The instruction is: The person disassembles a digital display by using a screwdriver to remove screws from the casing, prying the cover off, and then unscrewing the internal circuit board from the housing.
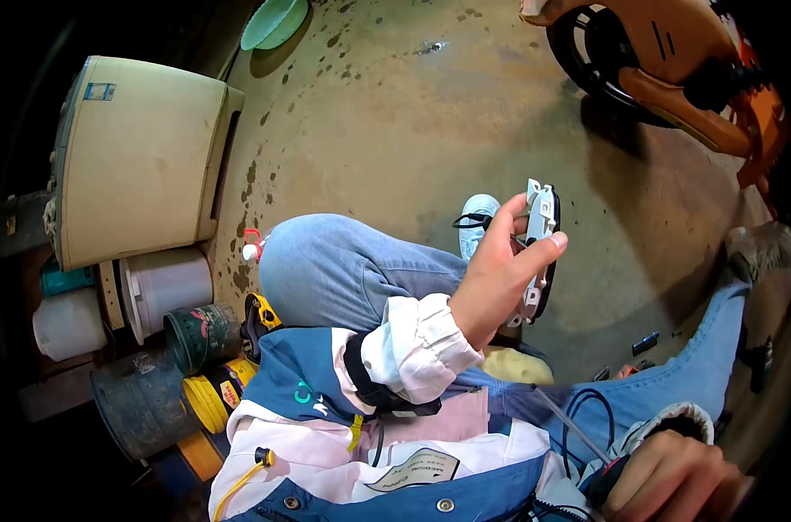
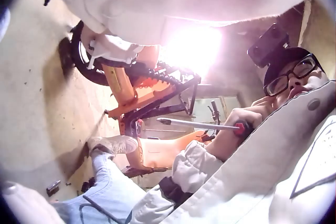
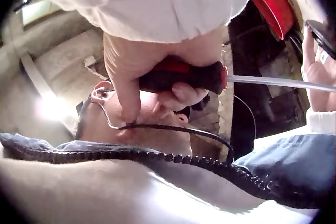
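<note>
My left hand (image 1: 498, 277) holds up a white plastic part with clips and a dark, rounded back (image 1: 542, 217), gripping it between thumb and fingers above the lap. In the left wrist view the white part (image 2: 116, 49) shows just below the sleeve. Low at the right, my right hand (image 1: 674, 480) grips a screwdriver (image 3: 207, 77) by its red and black handle. The screwdriver's long metal shaft (image 1: 578, 426) slants toward the left hand, its tip apart from the white part. In the right wrist view, fingers are curled round the handle.
An orange vehicle with a black wheel (image 1: 587, 52) stands at the upper right. Left are a cream cabinet (image 1: 143, 165), a white bucket (image 1: 174, 287) and a yellow tub (image 1: 208, 402). A green basin (image 1: 274, 24) lies farther off. Small dark pieces (image 1: 645, 343) lie on the floor.
</note>
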A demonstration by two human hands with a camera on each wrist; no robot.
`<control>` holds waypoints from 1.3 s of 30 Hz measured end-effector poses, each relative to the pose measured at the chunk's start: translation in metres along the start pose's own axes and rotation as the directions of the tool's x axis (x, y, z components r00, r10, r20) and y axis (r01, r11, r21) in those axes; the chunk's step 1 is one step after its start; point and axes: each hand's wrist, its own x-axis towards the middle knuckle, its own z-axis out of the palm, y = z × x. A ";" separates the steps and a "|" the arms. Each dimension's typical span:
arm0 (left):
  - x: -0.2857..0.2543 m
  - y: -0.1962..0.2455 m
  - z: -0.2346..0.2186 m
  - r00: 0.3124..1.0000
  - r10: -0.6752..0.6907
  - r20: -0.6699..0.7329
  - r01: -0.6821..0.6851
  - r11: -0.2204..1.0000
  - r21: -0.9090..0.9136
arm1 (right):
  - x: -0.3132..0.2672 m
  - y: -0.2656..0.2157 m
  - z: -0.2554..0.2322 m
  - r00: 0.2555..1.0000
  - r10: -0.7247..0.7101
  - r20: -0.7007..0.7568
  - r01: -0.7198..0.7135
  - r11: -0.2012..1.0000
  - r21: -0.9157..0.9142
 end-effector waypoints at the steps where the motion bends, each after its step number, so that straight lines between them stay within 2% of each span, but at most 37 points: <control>1: 0.000 0.000 0.000 1.000 -0.005 0.001 0.005 1.000 -0.001 | -0.001 -0.009 -0.003 0.997 0.083 -0.003 -0.083 0.996 -0.034; 2: 0.000 0.002 0.001 1.000 0.004 -0.012 -0.004 1.000 -0.007 | 0.001 -0.014 -0.003 0.986 0.166 -0.014 -0.167 0.984 -0.069; 4: 0.000 0.000 0.002 0.999 0.020 -0.027 -0.020 1.000 -0.009 | -0.001 -0.010 0.001 0.981 0.129 -0.143 -0.145 0.984 -0.106; 6: -0.004 0.006 0.006 0.999 0.005 -0.037 -0.006 1.000 -0.028 | 0.007 -0.017 -0.007 0.956 0.273 -0.106 -0.283 0.954 -0.097; 8: -0.001 0.004 0.003 1.000 -0.012 -0.024 0.011 0.999 -0.041 | 0.003 -0.012 -0.027 0.938 0.335 0.083 -0.339 0.940 0.032; 9: -0.004 0.008 0.009 0.999 0.012 -0.052 -0.014 0.999 -0.038 | -0.023 0.004 -0.006 0.976 0.208 -0.063 -0.209 0.978 -0.001; 10: -0.004 0.009 0.010 0.998 -0.016 -0.062 0.016 1.000 0.002 | -0.043 0.020 0.014 0.981 0.063 -0.181 -0.077 0.995 -0.067; 12: -0.006 0.009 0.012 0.997 -0.016 -0.071 0.014 0.999 -0.029 | -0.029 0.010 0.007 0.991 0.132 -0.023 -0.129 0.985 0.116; 13: -0.007 0.007 0.009 0.998 -0.014 -0.065 0.012 0.999 -0.030 | -0.032 0.012 0.012 0.986 0.164 -0.028 -0.162 0.984 0.075; 15: -0.010 0.010 0.013 0.996 -0.017 -0.085 0.016 1.000 -0.009 | -0.039 0.020 0.030 0.965 -0.012 -0.263 0.057 0.985 0.162; 18: -0.008 0.010 0.010 0.997 -0.011 -0.075 0.011 1.000 0.004 | -0.040 0.018 0.025 0.983 0.036 -0.182 0.012 0.967 0.254; 20: -0.009 0.010 0.011 0.997 -0.003 -0.082 0.004 1.000 0.011 | -0.041 0.018 0.024 0.990 0.008 -0.141 0.032 0.959 0.281; 22: -0.010 0.010 0.011 0.997 0.000 -0.079 0.002 1.000 0.022 | -0.036 0.015 0.033 0.972 -0.026 -0.232 0.088 0.962 0.259; 24: -0.008 0.008 0.008 0.998 0.015 -0.061 -0.013 0.999 0.041 | -0.031 0.008 0.022 0.967 -0.024 -0.254 0.097 0.955 0.280; 25: -0.008 0.008 0.008 0.999 0.012 -0.050 -0.010 0.999 0.044 | -0.028 -0.001 0.006 0.984 0.170 -0.056 -0.136 0.913 0.385; 26: -0.009 0.006 0.007 0.999 0.002 -0.054 0.001 0.999 0.046 | -0.028 -0.007 -0.002 0.928 0.331 0.171 -0.372 0.821 0.434; 27: -0.010 0.005 0.007 0.998 0.003 -0.062 0.000 0.999 0.050 | -0.032 -0.011 0.002 0.930 0.329 0.163 -0.367 0.820 0.439; 30: -0.009 0.012 0.012 0.998 0.009 -0.065 -0.005 0.998 0.065 | -0.032 -0.017 0.015 0.860 0.503 0.085 -0.464 0.701 0.542; 31: -0.008 0.012 0.012 0.998 0.011 -0.064 -0.007 0.998 0.059 | -0.033 -0.015 0.013 0.862 0.501 0.076 -0.457 0.703 0.545; 33: -0.009 0.008 0.011 0.998 0.001 -0.065 0.002 0.999 0.049 | -0.013 -0.003 -0.007 0.956 0.217 0.199 -0.283 0.863 0.419; 34: -0.009 0.008 0.010 0.998 0.005 -0.061 -0.002 0.999 0.047 | -0.007 -0.002 -0.013 0.956 0.219 0.193 -0.282 0.863 0.419; 35: -0.008 0.008 0.010 0.998 0.010 -0.056 -0.008 0.999 0.045 | -0.003 0.000 -0.020 0.856 0.174 0.487 -0.333 0.906 0.261; 36: -0.008 0.007 0.010 0.999 0.015 -0.051 -0.013 0.999 0.043 | -0.002 0.000 -0.022 0.661 0.156 0.734 -0.326 0.941 0.094; 37: -0.010 0.008 0.013 0.998 0.017 -0.058 -0.014 0.999 0.048 | -0.010 -0.001 -0.015 0.665 0.161 0.730 -0.328 0.940 0.091; 38: -0.010 0.007 0.012 0.998 0.014 -0.055 -0.012 0.999 0.045 | -0.024 -0.001 -0.003 0.858 0.197 0.474 -0.372 0.875 0.310; 39: -0.010 0.007 0.009 0.999 0.003 -0.048 -0.001 0.999 0.039 | -0.029 -0.001 0.004 0.944 0.277 0.178 -0.329 0.789 0.519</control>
